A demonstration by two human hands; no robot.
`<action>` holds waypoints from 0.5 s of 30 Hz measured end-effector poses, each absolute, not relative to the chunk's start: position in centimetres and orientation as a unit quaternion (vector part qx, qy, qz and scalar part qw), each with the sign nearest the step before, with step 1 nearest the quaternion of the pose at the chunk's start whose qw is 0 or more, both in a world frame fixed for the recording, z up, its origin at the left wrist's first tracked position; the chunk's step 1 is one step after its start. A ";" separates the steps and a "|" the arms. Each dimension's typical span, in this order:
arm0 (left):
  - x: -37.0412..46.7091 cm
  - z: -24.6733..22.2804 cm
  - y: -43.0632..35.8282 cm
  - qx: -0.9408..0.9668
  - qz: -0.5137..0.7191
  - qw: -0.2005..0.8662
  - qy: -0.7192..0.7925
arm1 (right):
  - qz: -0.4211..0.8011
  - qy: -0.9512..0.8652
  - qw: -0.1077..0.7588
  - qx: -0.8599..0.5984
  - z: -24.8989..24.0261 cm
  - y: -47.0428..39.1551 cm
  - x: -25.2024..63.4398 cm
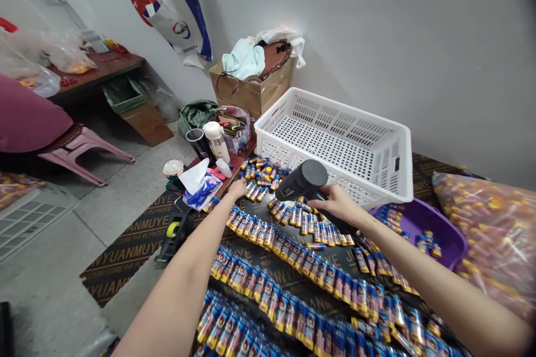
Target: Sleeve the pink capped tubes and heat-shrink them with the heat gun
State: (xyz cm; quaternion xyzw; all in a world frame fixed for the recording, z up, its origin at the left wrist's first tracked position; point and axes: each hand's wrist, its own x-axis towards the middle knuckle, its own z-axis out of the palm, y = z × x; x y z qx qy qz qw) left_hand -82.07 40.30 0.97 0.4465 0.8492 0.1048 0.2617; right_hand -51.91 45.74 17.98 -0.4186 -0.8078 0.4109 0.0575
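My right hand (335, 204) is wrapped around the handle of a black hair dryer (302, 178), whose round end faces up and toward me. The dryer hangs over rows of small blue-and-yellow labelled tubes (288, 245) on the dark plywood table. At the far left end of the rows, my left hand (238, 188) is down among the tubes, its fingers closed; what they grip is hidden. Several long, tightly packed rows run diagonally toward the lower right. A looser heap of tubes (263, 170) lies just beyond my left hand.
A white plastic crate (335, 101) stands behind the rows. To the right are a purple basin (454, 234) holding some tubes and a large clear bag (498, 228) of pieces. On the left sit a tissue pack (203, 192), a tape dispenser (172, 237) and a white bottle (216, 142).
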 end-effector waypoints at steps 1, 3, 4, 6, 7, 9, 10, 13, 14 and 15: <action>-82.2 1.3 40.2 0.446 0.121 0.267 0.846 | 0.423 -0.803 0.062 -0.416 17.8 45.8 -52.3; -82.5 2.3 39.7 0.438 0.162 0.260 0.845 | 0.449 -0.795 0.081 -0.401 17.3 45.9 -53.5; -82.8 3.0 39.1 0.433 0.184 0.250 0.846 | 0.461 -0.793 0.094 -0.387 16.9 46.0 -54.4; -83.4 4.8 37.1 0.426 0.227 0.229 0.845 | 0.482 -0.793 0.118 -0.353 16.1 46.1 -56.5; -83.8 5.7 35.7 0.423 0.246 0.219 0.844 | 0.490 -0.794 0.126 -0.336 15.6 46.1 -57.6; -84.6 7.6 31.9 0.416 0.277 0.205 0.842 | 0.500 -0.798 0.138 -0.307 14.9 46.2 -59.8; -85.0 8.3 29.6 0.408 0.289 0.200 0.843 | 0.503 -0.800 0.139 -0.296 14.6 46.2 -60.7; -85.8 9.1 21.6 0.316 0.361 0.188 0.857 | 0.501 -0.809 0.127 -0.279 14.7 46.4 -61.4; -86.0 8.9 18.9 0.287 0.363 0.188 0.866 | 0.498 -0.813 0.117 -0.279 15.0 46.5 -60.8; -86.2 8.6 16.3 0.262 0.345 0.180 0.883 | 0.492 -0.816 0.105 -0.284 15.5 46.6 -59.9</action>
